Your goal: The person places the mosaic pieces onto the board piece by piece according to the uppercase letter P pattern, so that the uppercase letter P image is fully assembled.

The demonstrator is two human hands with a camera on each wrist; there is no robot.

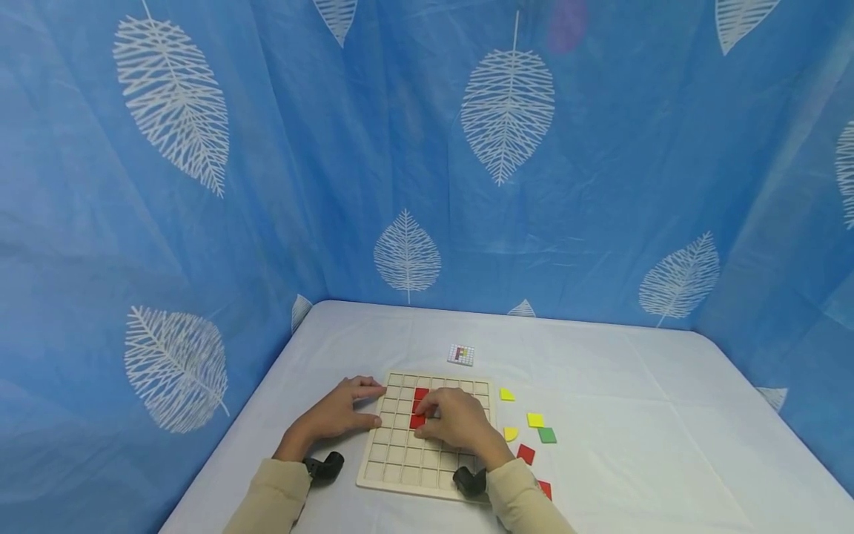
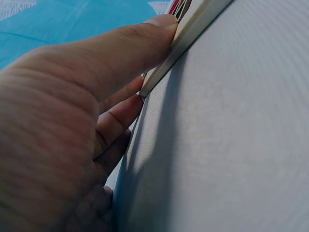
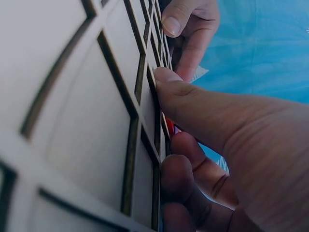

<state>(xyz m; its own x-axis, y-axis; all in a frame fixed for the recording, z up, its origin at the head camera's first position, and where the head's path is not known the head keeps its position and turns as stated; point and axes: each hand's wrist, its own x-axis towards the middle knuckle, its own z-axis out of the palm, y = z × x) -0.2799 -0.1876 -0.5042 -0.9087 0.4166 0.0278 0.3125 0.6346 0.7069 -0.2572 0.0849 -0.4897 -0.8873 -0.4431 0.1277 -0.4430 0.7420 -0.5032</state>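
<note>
A pale wooden grid board (image 1: pixel 400 475) lies on the white table. A column of red square tiles (image 1: pixel 417 421) sits in its cells, partly hidden by my right hand (image 1: pixel 457 419). That hand reaches over the board, thumb and index finger at either side of the lowest red tile, which they pinch; a sliver of red tile (image 3: pixel 169 124) shows between them in the right wrist view. My left hand (image 1: pixel 340 410) is at the board's left edge, fingers extended. In the left wrist view, the left thumb (image 2: pixel 159 29) touches the board's side (image 2: pixel 166 63).
Right of the board lie yellow quarter-round pieces (image 1: pixel 510 434), a yellow square (image 1: pixel 535 420), a green square (image 1: pixel 547 435) and loose red tiles (image 1: pixel 525 454). A small pattern card (image 1: pixel 461 354) lies behind the board. Blue leaf-print curtains (image 1: pixel 454 245) surround the table.
</note>
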